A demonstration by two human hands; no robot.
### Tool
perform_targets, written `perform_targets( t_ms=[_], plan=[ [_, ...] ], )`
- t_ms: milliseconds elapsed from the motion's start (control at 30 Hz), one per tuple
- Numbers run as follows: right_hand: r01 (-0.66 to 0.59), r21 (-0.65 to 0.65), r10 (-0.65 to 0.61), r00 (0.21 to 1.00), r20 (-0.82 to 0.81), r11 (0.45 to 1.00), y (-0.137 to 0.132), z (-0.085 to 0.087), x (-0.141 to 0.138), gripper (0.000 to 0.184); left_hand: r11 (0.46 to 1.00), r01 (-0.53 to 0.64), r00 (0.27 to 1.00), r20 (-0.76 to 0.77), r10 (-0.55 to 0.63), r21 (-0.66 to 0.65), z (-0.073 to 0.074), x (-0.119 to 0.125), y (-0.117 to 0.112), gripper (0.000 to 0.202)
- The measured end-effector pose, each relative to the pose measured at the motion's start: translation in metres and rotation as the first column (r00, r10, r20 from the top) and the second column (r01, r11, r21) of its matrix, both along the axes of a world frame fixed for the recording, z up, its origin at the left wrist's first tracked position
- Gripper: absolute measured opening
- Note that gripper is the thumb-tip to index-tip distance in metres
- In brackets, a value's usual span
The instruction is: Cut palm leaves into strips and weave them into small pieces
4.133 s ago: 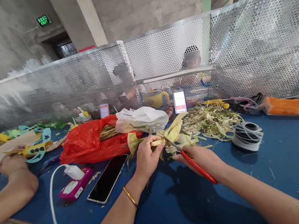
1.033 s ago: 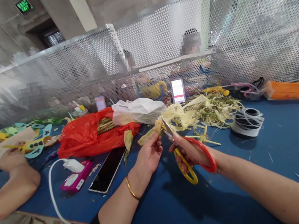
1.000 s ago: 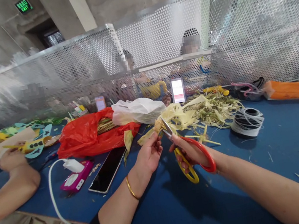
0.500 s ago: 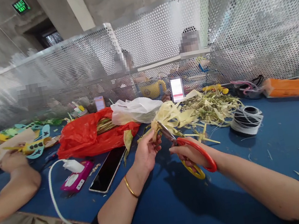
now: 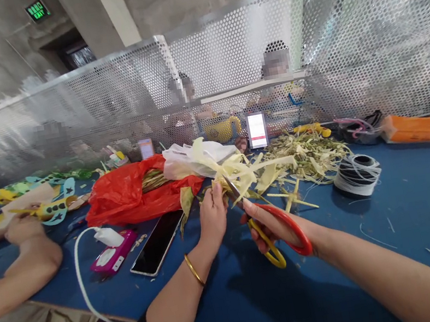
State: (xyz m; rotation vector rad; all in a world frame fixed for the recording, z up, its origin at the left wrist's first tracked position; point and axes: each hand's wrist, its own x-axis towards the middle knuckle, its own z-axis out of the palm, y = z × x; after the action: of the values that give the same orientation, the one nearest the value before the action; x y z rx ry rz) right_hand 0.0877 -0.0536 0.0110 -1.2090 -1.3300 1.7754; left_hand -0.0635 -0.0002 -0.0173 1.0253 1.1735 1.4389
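My left hand (image 5: 212,212), with a gold bangle at its wrist, pinches a bunch of pale yellow leaf strips (image 5: 238,174), like dried husk. The strips fan out above the fingers and over to the right. My right hand (image 5: 271,223) grips scissors (image 5: 300,234) with one red and one yellow handle loop. Their blades reach up to the base of the strips, close to my left fingertips; whether they cut into the strips is hard to make out. Below both hands a cross of yellow strips (image 5: 293,197) lies on the blue table (image 5: 344,282).
A red plastic bag (image 5: 121,197), a white bag (image 5: 197,155) and a heap of trimmings (image 5: 309,152) lie behind my hands. To the right stand a twine spool (image 5: 357,176) and an orange packet (image 5: 425,126). At left are a phone (image 5: 157,246), a purple power strip (image 5: 115,253) and a co-worker's arm (image 5: 28,260).
The scissor loops have spread wider apart, and the scissors have shifted slightly left. My left hand has turned more upright. The leaf strips now fan out differently, one sticking up over the white bag.
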Motion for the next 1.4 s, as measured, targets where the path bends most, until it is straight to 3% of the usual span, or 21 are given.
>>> perform_targets(
  t_ms=[100, 167, 233, 333, 433, 667, 1000, 1200, 1400],
  plan=[
    [0.021, 0.019, -0.022, 0.999, 0.032, 1.0, 0.0, 0.001, -0.001, 0.054, 0.977, -0.11, 0.943, -0.292, 0.16, 0.183, 0.002, 0.002, -0.002, 0.027],
    [0.019, 0.028, -0.02, 0.999, 0.044, 0.999, 0.001, 0.001, -0.001, 0.053, 0.971, -0.129, 0.911, -0.362, 0.196, 0.201, 0.002, 0.005, -0.004, 0.03],
    [0.016, 0.037, -0.018, 0.999, 0.048, 0.999, 0.001, 0.0, -0.002, 0.052, 0.974, -0.125, 0.932, -0.316, 0.181, 0.189, -0.001, 0.007, -0.005, 0.029],
    [0.027, 0.063, -0.029, 0.999, 0.026, 0.998, -0.001, 0.0, -0.004, 0.049, 0.98, -0.127, 0.987, -0.079, 0.14, 0.153, -0.005, 0.009, -0.003, 0.022],
    [0.011, 0.074, -0.011, 1.0, -0.009, 0.997, -0.003, 0.0, -0.008, 0.049, 0.993, -0.103, 0.992, 0.078, 0.098, 0.062, -0.007, 0.009, -0.002, 0.024],
    [0.027, 0.027, -0.024, 0.993, -0.114, 0.999, -0.003, -0.007, -0.01, 0.05, 0.998, -0.059, 0.998, 0.01, 0.059, 0.029, -0.01, 0.004, 0.001, 0.037],
    [0.009, -0.026, -0.011, 0.995, -0.096, 1.0, -0.002, 0.001, -0.007, 0.037, 0.999, -0.043, 0.999, 0.032, 0.044, -0.015, -0.012, -0.003, 0.007, 0.027],
    [-0.035, -0.027, 0.031, 0.99, -0.136, 0.999, 0.001, 0.0, -0.002, 0.037, 0.99, -0.082, 0.985, -0.143, 0.098, 0.113, -0.011, -0.008, 0.009, 0.035],
    [-0.032, 0.029, 0.036, 0.983, -0.179, 0.999, 0.002, -0.009, -0.001, 0.049, 0.975, -0.08, 0.856, -0.487, 0.174, 0.207, -0.007, -0.006, 0.005, 0.05]
  ],
)
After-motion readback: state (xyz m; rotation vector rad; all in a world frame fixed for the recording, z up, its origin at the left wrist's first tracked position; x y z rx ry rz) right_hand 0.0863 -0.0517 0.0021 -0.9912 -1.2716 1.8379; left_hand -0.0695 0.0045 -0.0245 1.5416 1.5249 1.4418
